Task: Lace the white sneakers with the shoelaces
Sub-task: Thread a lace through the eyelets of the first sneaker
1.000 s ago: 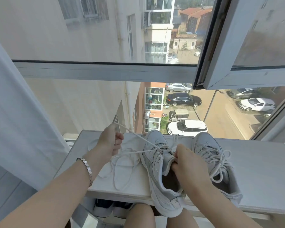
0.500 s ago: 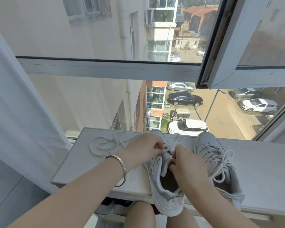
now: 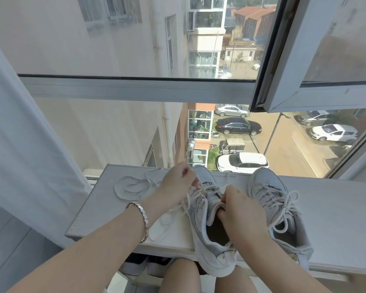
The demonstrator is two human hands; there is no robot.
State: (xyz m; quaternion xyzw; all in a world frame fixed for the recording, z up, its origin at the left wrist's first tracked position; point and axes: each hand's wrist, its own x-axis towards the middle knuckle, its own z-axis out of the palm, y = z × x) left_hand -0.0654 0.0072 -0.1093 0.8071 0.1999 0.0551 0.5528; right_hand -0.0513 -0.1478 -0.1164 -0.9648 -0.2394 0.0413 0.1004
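Two white sneakers stand toes-away on a white windowsill (image 3: 336, 210). The left sneaker (image 3: 207, 248) is half laced, its heel hanging over the sill's near edge. My left hand (image 3: 178, 182) pinches its white shoelace (image 3: 186, 203) just above the eyelets near the toe. My right hand (image 3: 241, 210) grips the tongue of that sneaker at the shoe's opening. The right sneaker (image 3: 270, 199) is fully laced with a tied bow and sits untouched. Slack lace loops (image 3: 133, 185) lie on the sill to the left.
A white curtain (image 3: 30, 166) hangs at the left. Behind the sill is window glass with an opened sash (image 3: 294, 60) at the upper right. Dark shoes (image 3: 144, 267) sit on the floor under the sill, beside my knees.
My left hand came in from the left with the lace to the sneaker's eyelets, then lifted slightly over the toe. My right hand stayed on the tongue.
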